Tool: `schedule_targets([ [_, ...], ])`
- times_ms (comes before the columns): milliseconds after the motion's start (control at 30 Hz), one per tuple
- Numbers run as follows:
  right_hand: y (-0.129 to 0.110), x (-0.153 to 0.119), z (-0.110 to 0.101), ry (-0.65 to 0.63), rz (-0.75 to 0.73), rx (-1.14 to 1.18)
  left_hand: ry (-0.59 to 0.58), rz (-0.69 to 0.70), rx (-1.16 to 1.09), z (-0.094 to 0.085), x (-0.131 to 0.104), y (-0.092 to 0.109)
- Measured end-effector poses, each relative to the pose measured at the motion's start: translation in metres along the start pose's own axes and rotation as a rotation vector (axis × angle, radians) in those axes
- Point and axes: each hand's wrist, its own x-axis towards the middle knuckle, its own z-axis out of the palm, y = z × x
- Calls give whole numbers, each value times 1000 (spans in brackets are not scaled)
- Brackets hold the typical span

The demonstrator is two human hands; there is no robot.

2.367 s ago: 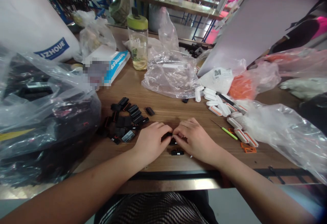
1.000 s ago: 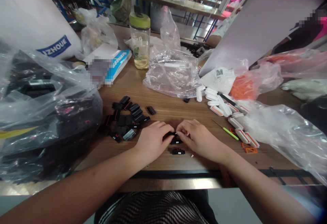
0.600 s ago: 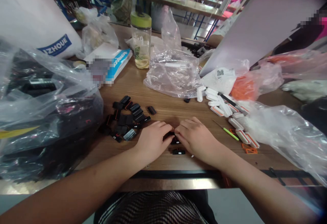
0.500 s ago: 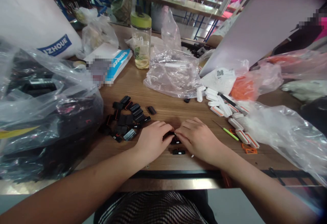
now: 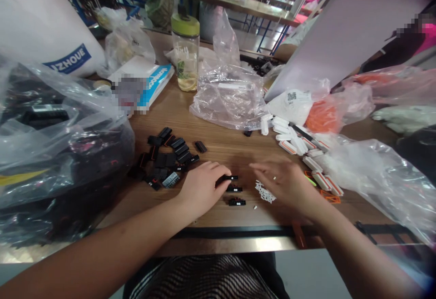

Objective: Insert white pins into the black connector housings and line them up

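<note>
Black block [image 5: 232,177] pinched at centre, right hand [image 5: 286,183] out by the white bits [image 5: 265,192]!

Here's the head view, and all the business is just below the middle of the frame. The left hand [image 5: 204,183] is curled nearly closed, thumb against fingers, gripping the black block with its end poking out to the right. Directly below sit two more, a middle block [image 5: 235,189] and a lower block [image 5: 237,202], each showing two white dots. The held one seems to show a single dot, though it's tiny.

Over to the right of centre: the right hand is blurred, fingers part-bent and reaching leftward above the white bits. Is a bit caught in those fingertips? Can't tell! One stray bit [image 5: 255,207] lies apart, lower down.

So the step in hand looks like fitting white bits into the block's end. My read on the next move: a single bit in a fine pinch, lined up squarely with a small hole while the left hand keeps the block steady. Waiting left of centre, a heap of black blocks [image 5: 180,150].
</note>
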Motion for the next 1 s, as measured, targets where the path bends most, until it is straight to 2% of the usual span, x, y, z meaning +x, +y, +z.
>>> schedule_targets([
  [33,10,-5,-5,37,103,48,-1,-2,0,0,0,0],
  [100,30,-16,-13,27,318,74,2,-3,0,1,0,0],
  [167,48,-28,-17,-23,424,63,8,0,-2,1,0,-1],
  [300,59,-43,-16,-115,477,15,2,12,-3,2,0,-3],
  [533,44,-46,-8,-150,468,-181,-2,6,6,0,0,-1],
  [733,56,-48,-9,-201,736,-58,0,10,15,0,0,-2],
  [800,64,-53,-10,-161,715,12,0,12,13,1,0,-2],
  [900,72,-58,-9,-75,585,94,-8,15,12,1,0,-2],
  [1000,73,-58,-8,-66,511,169,-12,15,9,1,-1,-2],
])
